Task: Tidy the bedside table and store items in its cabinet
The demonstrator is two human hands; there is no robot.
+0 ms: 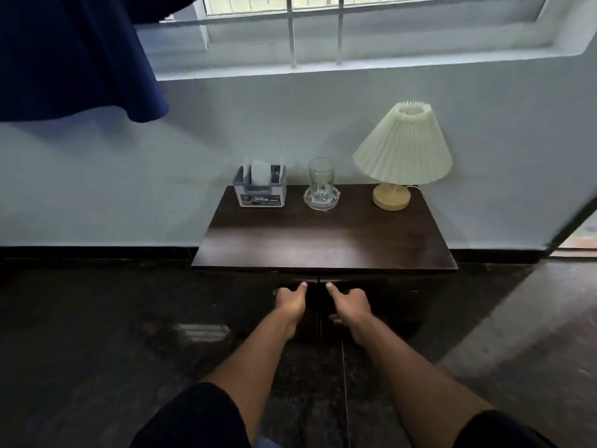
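below the front lip of the dark wooden table (323, 247), straight ahead of the person and low down, sits the cabinet (397, 295). its two doors meet at a vertical seam (318, 305) on the body's midline. that seam is what the next move depends on: it runs up and down exactly between the two hands, so neither arm is nearer than the other, and each hand has its own door.

the left hand (290, 300) is on the left door (258, 305) just beside the seam, and the right hand (350, 307) mirrors it on the right door (387, 318). both forearms reach forward and slightly inward, nearly straight. each hand has one digit pointing up at the door's top inner corner and the other fingers curled under. the fronts are too dark to tell whether those fingers hook an edge or only press on it. the doors look shut or nearly shut.

on the table top, along the wall, stand a tissue box (263, 190), a drinking glass (320, 174) set in a glass dish (322, 198), and a pleated lamp (402, 150). all are well beyond the hands. the doors probably swing outward from the seam, so the hands would have to part sideways.
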